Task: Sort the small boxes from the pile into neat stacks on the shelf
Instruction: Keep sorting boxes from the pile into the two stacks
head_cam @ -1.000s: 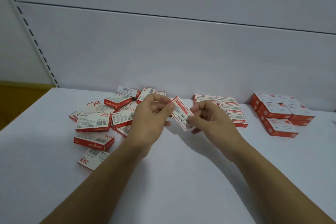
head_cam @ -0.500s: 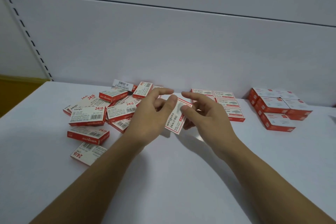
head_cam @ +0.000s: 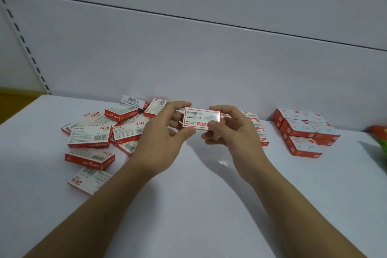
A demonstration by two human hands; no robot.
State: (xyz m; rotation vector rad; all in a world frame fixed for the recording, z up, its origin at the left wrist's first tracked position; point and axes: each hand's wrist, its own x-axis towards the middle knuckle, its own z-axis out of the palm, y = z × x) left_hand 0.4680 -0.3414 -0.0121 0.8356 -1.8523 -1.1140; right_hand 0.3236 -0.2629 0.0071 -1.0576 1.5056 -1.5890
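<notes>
Pinching one box (head_cam: 201, 119) by its ends: two hands, left hand (head_cam: 165, 142) and right hand (head_cam: 235, 138).

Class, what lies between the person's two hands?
Head view: one small box, printed face towards the camera, pinched by the left hand and the right hand.

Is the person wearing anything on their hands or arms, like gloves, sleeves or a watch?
No. The left hand and right hand are ungloved, and both forearms are bare to the picture's edge: no sleeve, watch or bracelet shows.
</notes>
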